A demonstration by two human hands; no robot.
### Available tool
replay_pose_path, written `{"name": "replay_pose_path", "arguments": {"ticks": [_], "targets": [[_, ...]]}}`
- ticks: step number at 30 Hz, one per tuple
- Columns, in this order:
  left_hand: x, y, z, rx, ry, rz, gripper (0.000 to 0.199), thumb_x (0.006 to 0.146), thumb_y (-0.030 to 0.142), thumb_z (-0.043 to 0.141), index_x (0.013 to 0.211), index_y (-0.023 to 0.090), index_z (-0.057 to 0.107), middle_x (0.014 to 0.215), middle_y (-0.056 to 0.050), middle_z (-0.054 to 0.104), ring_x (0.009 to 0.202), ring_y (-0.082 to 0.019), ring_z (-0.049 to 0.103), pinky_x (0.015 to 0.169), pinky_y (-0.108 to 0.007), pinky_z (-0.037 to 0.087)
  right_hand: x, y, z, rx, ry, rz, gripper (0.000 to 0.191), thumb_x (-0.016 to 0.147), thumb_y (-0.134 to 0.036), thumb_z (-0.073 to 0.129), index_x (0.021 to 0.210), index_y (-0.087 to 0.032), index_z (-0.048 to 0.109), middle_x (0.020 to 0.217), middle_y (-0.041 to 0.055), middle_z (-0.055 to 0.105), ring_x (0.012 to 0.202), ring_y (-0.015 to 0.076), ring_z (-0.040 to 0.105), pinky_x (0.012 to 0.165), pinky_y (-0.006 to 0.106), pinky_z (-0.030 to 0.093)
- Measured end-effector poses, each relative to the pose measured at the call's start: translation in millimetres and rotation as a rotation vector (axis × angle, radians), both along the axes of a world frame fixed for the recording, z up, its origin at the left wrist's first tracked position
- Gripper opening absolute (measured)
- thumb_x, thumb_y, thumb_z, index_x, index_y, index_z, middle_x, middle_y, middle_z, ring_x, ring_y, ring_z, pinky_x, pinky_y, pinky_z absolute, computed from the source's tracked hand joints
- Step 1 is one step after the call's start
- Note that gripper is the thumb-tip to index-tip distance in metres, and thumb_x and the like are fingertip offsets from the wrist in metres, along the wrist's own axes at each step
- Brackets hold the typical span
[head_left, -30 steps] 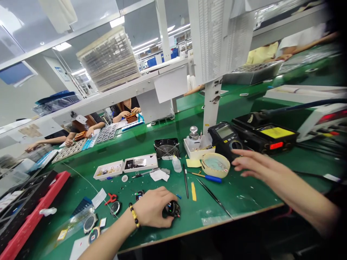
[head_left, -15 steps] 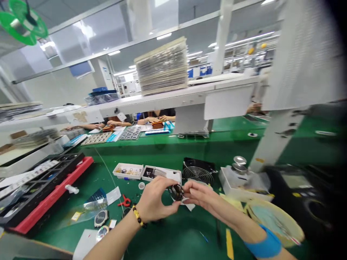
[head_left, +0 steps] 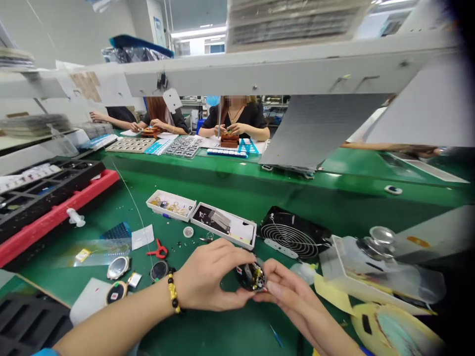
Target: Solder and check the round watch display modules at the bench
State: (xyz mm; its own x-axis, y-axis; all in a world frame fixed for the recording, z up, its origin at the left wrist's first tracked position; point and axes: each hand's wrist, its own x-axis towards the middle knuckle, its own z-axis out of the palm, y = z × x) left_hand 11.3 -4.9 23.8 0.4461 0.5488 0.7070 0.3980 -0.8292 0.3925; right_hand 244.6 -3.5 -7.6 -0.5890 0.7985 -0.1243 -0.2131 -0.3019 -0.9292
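Between both hands, above the green bench, is a small round dark watch case (head_left: 251, 276) with its inner parts showing. My left hand (head_left: 213, 277), with a yellow and black bead bracelet at the wrist, curves its fingers and thumb around the left side of the case. The fingertips of my right hand (head_left: 287, 291) pinch its right edge. A red clamp (head_left: 159, 249) and a dark round watch piece (head_left: 159, 270) lie left of my left hand. Two more round watch parts, one silver (head_left: 118, 267) and one dark-faced (head_left: 116, 292), rest farther left.
White parts trays (head_left: 171, 205) and a black fan (head_left: 293, 232) stand behind my hands. A white box (head_left: 356, 277) and a yellow dish (head_left: 393, 329) are at the right. A red-edged black rack (head_left: 59, 212) is left. Several people sit beyond the white shelf (head_left: 222, 74).
The view has tilted down and come closer to the bench. Both hands still hold the watch case, whose open inner side now faces the camera more clearly.
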Motion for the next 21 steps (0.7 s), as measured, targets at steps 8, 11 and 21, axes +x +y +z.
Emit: {"name": "replay_pose_path", "arguments": {"ticks": [8, 11, 21], "targets": [[2.5, -2.1, -7.6, -0.030, 0.032, -0.045, 0.047, 0.090, 0.020, 0.068, 0.134, 0.020, 0.053, 0.122, -0.009, 0.076, 0.110, -0.019, 0.075, 0.102, -0.028, 0.061, -5.3, -6.8, -0.1, -0.072, 0.008, -0.084, 0.041, 0.091, -0.056, 0.075, 0.117, -0.026, 0.065, 0.115, 0.0076, 0.071, 0.106, 0.0273, 0.066, 0.092, 0.042, 0.056], [2.9, -3.0, -8.1, -0.056, 0.050, -0.050, 0.047, 0.093, 0.022, 0.067, 0.137, 0.021, 0.051, 0.124, -0.008, 0.075, 0.114, -0.019, 0.074, 0.103, -0.029, 0.060, -4.0, -7.2, -4.8, -0.017, -0.028, -0.067, 0.038, 0.094, -0.054, 0.073, 0.118, -0.026, 0.063, 0.117, 0.0088, 0.070, 0.109, 0.0282, 0.066, 0.093, 0.042, 0.057], [4.4, -2.8, -11.8, -0.085, 0.066, -0.045, 0.045, 0.096, 0.024, 0.068, 0.138, 0.022, 0.052, 0.120, -0.008, 0.076, 0.108, -0.020, 0.075, 0.096, -0.029, 0.063, -14.5, -8.0, 2.7, 0.088, -0.222, -0.160, 0.049, 0.085, -0.067, 0.076, 0.109, -0.025, 0.068, 0.100, 0.0093, 0.073, 0.091, 0.0272, 0.070, 0.088, 0.043, 0.061]]}}
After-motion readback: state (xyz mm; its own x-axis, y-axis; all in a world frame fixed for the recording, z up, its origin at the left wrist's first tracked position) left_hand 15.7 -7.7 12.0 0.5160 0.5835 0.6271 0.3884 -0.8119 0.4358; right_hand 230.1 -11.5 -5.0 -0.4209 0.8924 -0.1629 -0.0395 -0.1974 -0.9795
